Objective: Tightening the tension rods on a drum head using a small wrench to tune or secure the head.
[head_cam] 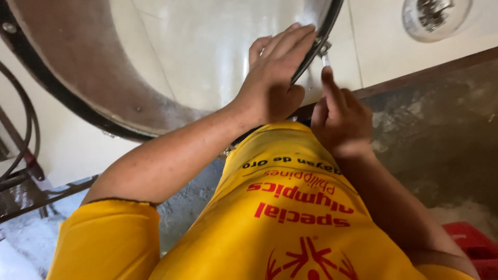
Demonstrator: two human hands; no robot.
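Drum: large round drum (78, 72) seen from above, tilted against the person's front; brown shell wall on the left, pale translucent head through which the floor tiles show, dark hoop running round the rim.
Hoop: black band (316, 44) curving down the drum's right edge, passing under the fingers of the left hand.
Tension fitting: small metal lug and rod (324, 52) on the outside of the hoop, at the drum's right edge, just above the right hand.
Left hand: left hand (275, 78) laid flat over the rim, fingers together and stretched across the hoop onto the drumhead, thumb tucked below; pressing, not gripping anything closed.
Right hand: right hand (340, 116) curled narrow, forefinger pointing up to the metal rod and touching its lower end; whether it pinches a small tool or the rod itself cannot be told.
Shirt: yellow shirt (290, 218) with red print, filling the lower frame; drum edge rests against it.
Floor: pale glossy tiles (373, 46) beyond the drum, rough grey concrete (441, 124) to the right past a dark brown edge strip.
Drain: round metal floor drain (436, 15), top right, well apart from the hands.
Left margin: dark metal frame (21, 155) with curved bars.
Lower right corner: red plastic object (474, 246), partly in view.
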